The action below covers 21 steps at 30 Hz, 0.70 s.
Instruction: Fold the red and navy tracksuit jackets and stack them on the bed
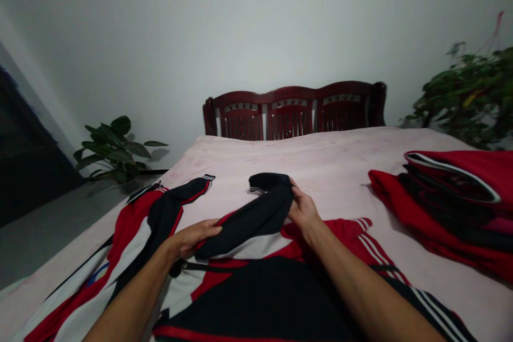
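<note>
A red, black and white sports jacket [240, 288] lies spread on the pink bed [304, 155] in front of me. My right hand [301, 208] is closed on the jacket's black sleeve [260, 208], pinching it just below the cuff. Lower down that sleeve, my left hand [196, 236] rests with its fingers curled on the fabric. The other sleeve [188, 192] stretches away to the left, ending in a striped cuff.
A stack of folded red and black garments [452, 197] sits at the right of the bed. A dark red wooden headboard [294, 111] stands at the far end. Potted plants stand at the left [114, 149] and right [473, 91].
</note>
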Each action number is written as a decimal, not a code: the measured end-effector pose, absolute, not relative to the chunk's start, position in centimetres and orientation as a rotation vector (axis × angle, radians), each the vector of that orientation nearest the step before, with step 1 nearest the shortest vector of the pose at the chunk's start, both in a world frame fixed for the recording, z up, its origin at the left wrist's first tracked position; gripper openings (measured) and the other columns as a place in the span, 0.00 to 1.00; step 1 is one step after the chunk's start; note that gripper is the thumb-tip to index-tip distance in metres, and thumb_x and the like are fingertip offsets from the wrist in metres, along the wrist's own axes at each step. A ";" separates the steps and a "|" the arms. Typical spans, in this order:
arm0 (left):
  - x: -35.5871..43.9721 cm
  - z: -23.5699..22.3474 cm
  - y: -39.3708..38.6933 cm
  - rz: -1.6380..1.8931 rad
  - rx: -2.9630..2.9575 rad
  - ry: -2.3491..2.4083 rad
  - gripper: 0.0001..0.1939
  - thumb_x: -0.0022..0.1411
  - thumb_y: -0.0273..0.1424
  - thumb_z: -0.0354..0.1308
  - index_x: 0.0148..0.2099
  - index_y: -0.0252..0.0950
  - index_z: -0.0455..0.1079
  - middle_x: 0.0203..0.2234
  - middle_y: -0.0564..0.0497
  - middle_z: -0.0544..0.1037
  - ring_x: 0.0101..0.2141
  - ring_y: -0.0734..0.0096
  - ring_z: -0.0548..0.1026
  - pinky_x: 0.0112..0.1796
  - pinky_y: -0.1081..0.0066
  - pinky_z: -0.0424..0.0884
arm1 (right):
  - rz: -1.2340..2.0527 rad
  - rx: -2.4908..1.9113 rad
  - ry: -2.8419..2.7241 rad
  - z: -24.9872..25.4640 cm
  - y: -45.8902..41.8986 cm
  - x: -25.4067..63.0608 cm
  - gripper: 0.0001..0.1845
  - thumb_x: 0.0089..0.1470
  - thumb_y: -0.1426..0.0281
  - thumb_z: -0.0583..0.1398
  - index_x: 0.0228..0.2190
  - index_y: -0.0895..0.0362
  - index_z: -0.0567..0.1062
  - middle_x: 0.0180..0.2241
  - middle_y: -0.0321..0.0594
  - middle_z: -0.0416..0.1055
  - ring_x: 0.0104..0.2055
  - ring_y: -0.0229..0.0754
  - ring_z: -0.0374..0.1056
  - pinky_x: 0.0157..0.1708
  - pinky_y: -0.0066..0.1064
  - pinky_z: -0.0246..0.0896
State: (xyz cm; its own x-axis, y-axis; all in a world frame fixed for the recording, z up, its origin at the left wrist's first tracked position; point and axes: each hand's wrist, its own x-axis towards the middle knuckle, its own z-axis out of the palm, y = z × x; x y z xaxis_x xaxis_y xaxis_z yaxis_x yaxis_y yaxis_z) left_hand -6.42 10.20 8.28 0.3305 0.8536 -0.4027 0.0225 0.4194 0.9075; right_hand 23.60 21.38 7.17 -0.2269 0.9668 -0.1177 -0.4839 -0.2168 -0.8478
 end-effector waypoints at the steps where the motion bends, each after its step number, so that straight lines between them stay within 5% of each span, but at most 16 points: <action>1: -6.6 8.2 10.2 0.641 1.006 1.111 0.31 0.45 0.40 0.74 0.52 0.35 0.75 0.43 0.45 0.83 0.38 0.65 0.80 0.40 0.70 0.74 | 1.649 -0.839 -0.767 6.9 20.6 25.5 0.13 0.65 0.65 0.49 0.40 0.55 0.71 0.32 0.37 0.77 0.31 0.36 0.74 0.31 0.25 0.72; 4: -6.8 7.9 10.1 0.527 1.043 1.113 0.28 0.44 0.40 0.74 0.48 0.34 0.77 0.42 0.46 0.83 0.37 0.66 0.80 0.40 0.71 0.73 | 1.623 -0.984 -0.628 5.4 17.8 30.5 0.07 0.63 0.69 0.54 0.33 0.55 0.68 0.19 0.30 0.67 0.16 0.30 0.62 0.15 0.17 0.58; 6: -6.8 7.9 9.9 0.451 1.057 1.093 0.28 0.46 0.40 0.73 0.49 0.36 0.76 0.43 0.46 0.82 0.39 0.65 0.80 0.41 0.71 0.73 | 1.606 -1.091 -0.659 4.6 16.4 32.7 0.06 0.61 0.73 0.55 0.30 0.56 0.67 0.18 0.30 0.64 0.15 0.29 0.60 0.13 0.16 0.54; 9: -6.5 8.0 9.7 0.348 1.095 1.088 0.26 0.47 0.38 0.72 0.48 0.36 0.77 0.43 0.46 0.82 0.37 0.65 0.79 0.39 0.71 0.73 | 1.500 -1.229 -0.751 4.7 15.9 33.6 0.03 0.59 0.69 0.57 0.35 0.56 0.69 0.26 0.37 0.72 0.25 0.34 0.70 0.22 0.22 0.66; 11: -6.1 8.2 9.5 0.334 1.126 1.108 0.24 0.46 0.38 0.72 0.45 0.36 0.78 0.39 0.47 0.83 0.33 0.67 0.79 0.36 0.72 0.72 | 1.371 -1.314 -0.861 5.7 16.4 32.9 0.15 0.55 0.64 0.61 0.44 0.54 0.71 0.38 0.42 0.75 0.37 0.40 0.74 0.33 0.29 0.70; 15: -5.8 8.2 9.3 0.333 1.148 1.148 0.22 0.45 0.41 0.72 0.41 0.35 0.78 0.32 0.50 0.82 0.27 0.70 0.75 0.31 0.73 0.69 | 0.990 -1.592 -1.471 7.9 17.8 29.3 0.33 0.40 0.61 0.70 0.48 0.57 0.73 0.56 0.53 0.67 0.60 0.57 0.62 0.55 0.45 0.60; 18: -5.9 7.8 9.5 0.328 1.183 1.190 0.21 0.46 0.43 0.71 0.39 0.35 0.78 0.30 0.51 0.81 0.25 0.72 0.72 0.29 0.74 0.66 | 0.819 -1.732 -1.782 8.1 18.3 26.9 0.30 0.31 0.68 0.72 0.41 0.58 0.77 0.55 0.57 0.68 0.62 0.66 0.58 0.59 0.55 0.51; 21: -6.2 7.4 9.7 0.346 1.253 1.259 0.20 0.46 0.46 0.70 0.35 0.35 0.77 0.24 0.53 0.78 0.22 0.74 0.67 0.24 0.74 0.59 | 0.933 -1.694 -1.657 7.8 19.1 27.1 0.21 0.32 0.75 0.69 0.34 0.56 0.78 0.46 0.53 0.74 0.57 0.59 0.66 0.54 0.47 0.59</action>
State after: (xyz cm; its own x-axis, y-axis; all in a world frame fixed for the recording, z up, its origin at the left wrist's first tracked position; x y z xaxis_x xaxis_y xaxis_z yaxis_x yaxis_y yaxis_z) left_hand -6.18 9.73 7.40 0.3566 0.7815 -0.5120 0.4097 0.3618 0.8374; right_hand 27.15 19.10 7.79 -0.0193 0.9966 -0.0805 0.5860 -0.0540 -0.8085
